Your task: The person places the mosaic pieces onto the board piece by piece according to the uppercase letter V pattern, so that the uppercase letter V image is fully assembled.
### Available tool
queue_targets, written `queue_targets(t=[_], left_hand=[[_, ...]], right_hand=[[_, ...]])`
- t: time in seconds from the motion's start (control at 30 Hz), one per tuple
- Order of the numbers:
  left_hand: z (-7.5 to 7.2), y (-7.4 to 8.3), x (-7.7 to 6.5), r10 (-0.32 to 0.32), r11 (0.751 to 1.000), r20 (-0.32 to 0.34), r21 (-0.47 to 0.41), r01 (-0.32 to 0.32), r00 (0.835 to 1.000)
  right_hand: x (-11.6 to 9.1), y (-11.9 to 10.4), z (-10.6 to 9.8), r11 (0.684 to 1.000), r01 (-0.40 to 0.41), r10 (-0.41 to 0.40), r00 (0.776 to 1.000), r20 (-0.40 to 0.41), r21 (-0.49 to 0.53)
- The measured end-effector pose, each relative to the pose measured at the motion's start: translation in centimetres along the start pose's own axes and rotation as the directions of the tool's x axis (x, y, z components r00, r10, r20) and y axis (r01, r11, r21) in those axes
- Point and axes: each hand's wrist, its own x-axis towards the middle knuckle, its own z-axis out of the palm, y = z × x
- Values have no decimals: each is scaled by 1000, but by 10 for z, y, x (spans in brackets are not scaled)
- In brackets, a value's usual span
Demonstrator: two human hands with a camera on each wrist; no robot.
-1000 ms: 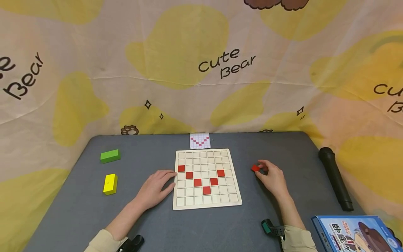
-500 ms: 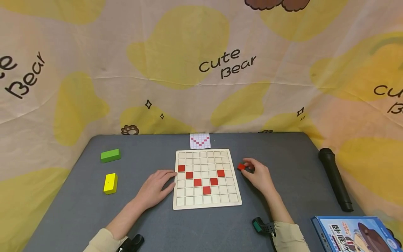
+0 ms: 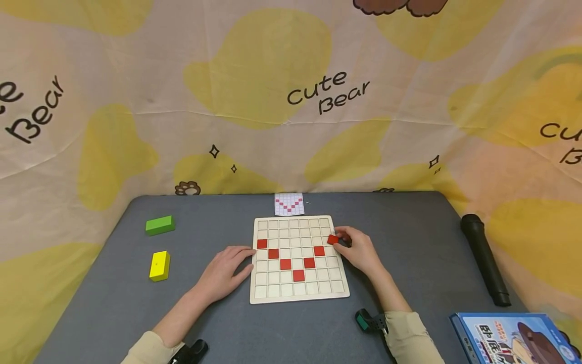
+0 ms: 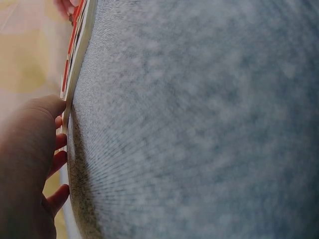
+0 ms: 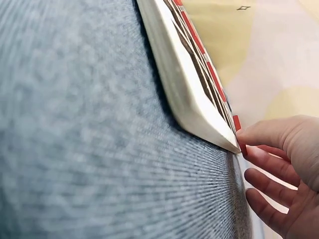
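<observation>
A square wooden grid board lies mid-table, with several red square tiles set in its cells in a V shape. My right hand pinches one red tile between thumb and finger, over the board's right edge. In the right wrist view that red tile is tilted at the board's rim, thumb against it. My left hand rests at the board's left edge, fingers fairly straight and touching the side. The left wrist view has the left hand along the board's edge.
A small card printed with a pink V on a grid lies behind the board. Green and yellow blocks are on the left. At right are a black microphone and a blue box. A patterned cloth hangs behind.
My right hand has moved left with the red tile, from the table beside the board to over the board's right edge. The left hand has stayed in place.
</observation>
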Motion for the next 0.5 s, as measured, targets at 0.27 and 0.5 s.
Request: queue_targets(t=[0.27, 0.5], left_hand=[[0, 0, 0, -5, 1000, 0, -3, 5, 1000], [1, -1, -1, 8, 1000, -9, -6, -8, 1000]], right_hand=[[4, -3, 2, 999, 54, -53, 998, 44, -9], [5, -2, 4, 998, 57, -56, 997, 54, -11]])
